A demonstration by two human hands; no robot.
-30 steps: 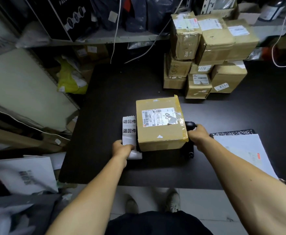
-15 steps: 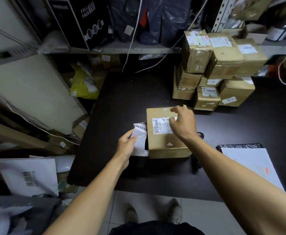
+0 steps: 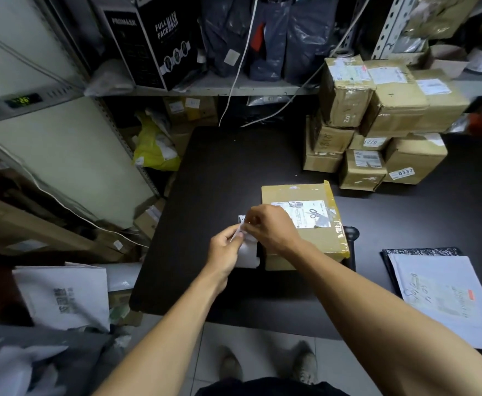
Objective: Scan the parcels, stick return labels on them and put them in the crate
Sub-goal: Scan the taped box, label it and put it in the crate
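Note:
A brown cardboard parcel (image 3: 311,195) with a white shipping label lies on the black table (image 3: 228,167). To its left lies a roll of white return labels (image 3: 247,255). My left hand (image 3: 224,247) pinches the strip of labels just left of the parcel. My right hand (image 3: 268,224) reaches over the parcel's left edge and pinches the top of the same strip; the fingertips of both hands meet there. A black scanner (image 3: 351,235) peeks out behind the parcel's right side, mostly hidden.
A stack of brown parcels (image 3: 376,124) stands at the table's back right. White and black mailer bags (image 3: 445,295) lie at the right front. A shelf with dark bags runs along the back. Cartons and white bags (image 3: 65,295) crowd the floor on the left.
My right hand left the scanner, passed over the parcel's top and came down to the label strip. My left hand lifted the strip's end off the roll.

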